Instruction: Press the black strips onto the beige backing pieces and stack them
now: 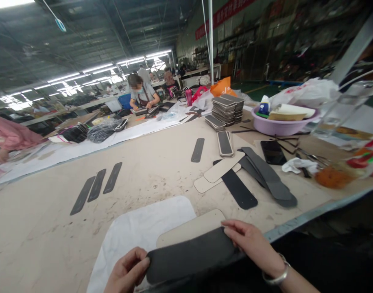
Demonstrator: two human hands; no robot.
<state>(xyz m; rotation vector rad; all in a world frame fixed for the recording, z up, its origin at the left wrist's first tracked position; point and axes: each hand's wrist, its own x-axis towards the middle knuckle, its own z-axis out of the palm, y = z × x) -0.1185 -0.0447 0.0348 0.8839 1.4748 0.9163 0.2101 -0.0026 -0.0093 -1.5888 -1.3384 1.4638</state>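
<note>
A long dark grey panel (190,256) with rounded corners is held at both ends, near the table's front edge. My left hand (128,269) pinches its left end between thumb and fingers. At the panel's upper right corner, my right hand (250,243) grips with thumb and forefinger; a bracelet circles that wrist. Just behind the panel lies a beige panel (192,228), partly covered by it, on a white sheet (122,236). More beige pieces (224,165) and dark strips (267,175) overlap to the right.
Small dark strips (96,185) lie at left, another (197,150) mid-table. Stacked pieces (224,110), a purple basin (280,126), a phone (273,152), glasses and a jar (335,175) stand or lie at right. A masked person (143,95) works across the table; a pink sleeve (14,132) shows far left.
</note>
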